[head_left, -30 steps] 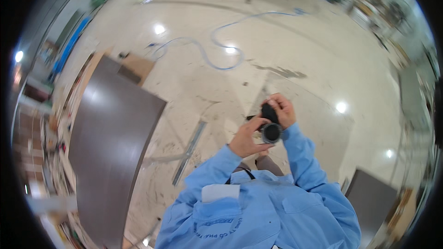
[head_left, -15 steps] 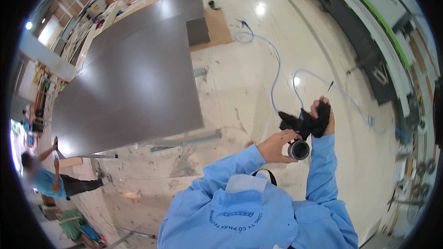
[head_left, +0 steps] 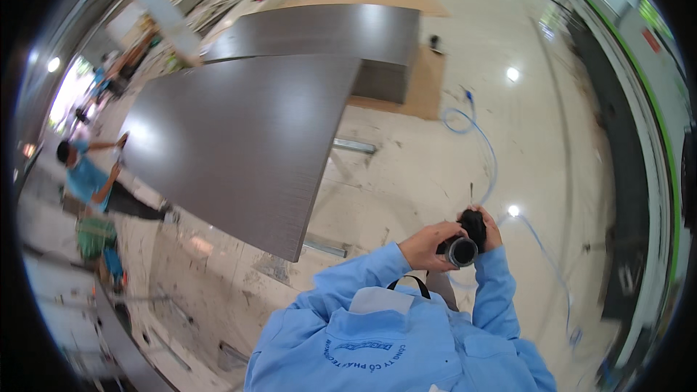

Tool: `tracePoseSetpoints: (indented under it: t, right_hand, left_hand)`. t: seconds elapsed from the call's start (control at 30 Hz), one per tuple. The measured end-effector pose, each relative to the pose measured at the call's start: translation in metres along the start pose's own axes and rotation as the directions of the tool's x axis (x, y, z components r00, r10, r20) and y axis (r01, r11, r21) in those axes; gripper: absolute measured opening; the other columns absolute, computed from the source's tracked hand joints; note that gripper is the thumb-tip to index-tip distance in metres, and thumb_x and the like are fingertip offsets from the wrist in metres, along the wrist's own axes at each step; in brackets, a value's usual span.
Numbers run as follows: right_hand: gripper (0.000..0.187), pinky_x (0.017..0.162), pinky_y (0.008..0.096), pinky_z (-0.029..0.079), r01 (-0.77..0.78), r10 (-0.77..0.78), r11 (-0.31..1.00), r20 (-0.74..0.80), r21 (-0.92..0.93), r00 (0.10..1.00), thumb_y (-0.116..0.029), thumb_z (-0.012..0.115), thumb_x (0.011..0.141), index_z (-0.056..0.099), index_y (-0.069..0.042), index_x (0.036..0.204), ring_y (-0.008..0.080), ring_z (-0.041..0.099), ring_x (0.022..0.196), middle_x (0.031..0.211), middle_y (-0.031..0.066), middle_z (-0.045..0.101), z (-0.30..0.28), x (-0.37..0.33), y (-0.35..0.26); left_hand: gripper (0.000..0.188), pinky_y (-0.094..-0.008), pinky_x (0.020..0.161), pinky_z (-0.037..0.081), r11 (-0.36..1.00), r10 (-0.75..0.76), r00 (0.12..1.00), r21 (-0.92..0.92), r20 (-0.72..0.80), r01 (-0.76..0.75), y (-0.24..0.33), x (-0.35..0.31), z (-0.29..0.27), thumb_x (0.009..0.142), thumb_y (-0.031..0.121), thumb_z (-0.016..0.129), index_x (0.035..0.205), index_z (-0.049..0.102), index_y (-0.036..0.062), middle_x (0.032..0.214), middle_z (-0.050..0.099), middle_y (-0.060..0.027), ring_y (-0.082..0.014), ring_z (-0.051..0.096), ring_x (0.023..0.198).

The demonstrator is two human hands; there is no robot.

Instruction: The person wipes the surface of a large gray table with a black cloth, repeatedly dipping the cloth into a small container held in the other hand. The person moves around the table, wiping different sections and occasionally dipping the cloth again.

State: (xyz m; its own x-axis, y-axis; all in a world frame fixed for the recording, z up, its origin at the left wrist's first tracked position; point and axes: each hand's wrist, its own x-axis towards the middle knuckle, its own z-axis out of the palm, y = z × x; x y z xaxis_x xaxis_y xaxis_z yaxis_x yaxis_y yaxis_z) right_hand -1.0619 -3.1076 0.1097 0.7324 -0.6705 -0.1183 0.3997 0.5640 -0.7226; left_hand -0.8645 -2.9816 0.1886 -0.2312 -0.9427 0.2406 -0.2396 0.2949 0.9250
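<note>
My left hand is closed around a small round dark container, its open mouth facing up. Close against it, my right hand grips a bunched black cloth. A thin stick with a dark tip, like a fine brush, pokes up from the right hand; its lower part is hidden. Both hands are in front of my chest, above the pale floor. Ahead and to the left, a large dark grey-brown panel slants across the view.
A stack of similar panels lies beyond on brown sheet board. At the left, a co-worker in a blue shirt has hands at the panel's edge. A blue hose loops over the floor; a long machine lines the right side.
My right hand has come in and down toward the container, and the black cloth is now gathered beside it. The large panel now appears shifted and tilted apart from the stack. My view has turned.
</note>
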Motion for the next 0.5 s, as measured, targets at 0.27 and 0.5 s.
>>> tracePoseSetpoints:
  t: [0.27, 0.5]
  right_hand:
    - [0.011, 0.072, 0.0281, 0.059, -0.099, 0.084, 0.982, -0.099, -0.162, 0.992, -0.015, 0.064, 0.103, 0.069, -0.008, 0.109, 0.0153, 0.068, 0.079, 0.089, 0.0038, 0.069, -0.088, 0.179, -0.096]
    - [0.017, 0.072, 0.0274, 0.054, 0.011, 0.019, 0.918, 0.069, -0.396, 0.997, -0.020, 0.069, 0.102, 0.071, -0.003, 0.101, 0.0150, 0.067, 0.078, 0.090, 0.0056, 0.072, -0.072, 0.339, -0.149]
  left_hand:
    - [0.071, -0.0370, 0.090, 0.054, 0.992, -0.122, 0.934, -0.005, -0.335, 0.127, -0.023, 0.104, -0.007, 0.075, 0.017, 0.090, 0.137, 0.058, 0.0069, 0.165, 0.038, -0.0141, -0.0264, 0.063, 0.119]
    - [0.090, -0.0354, 0.090, 0.054, 0.953, -0.200, 0.698, 0.029, -0.688, 0.302, -0.085, 0.144, -0.077, 0.075, 0.017, 0.091, 0.153, 0.047, 0.0100, 0.161, 0.046, -0.0084, -0.0242, 0.063, 0.121]
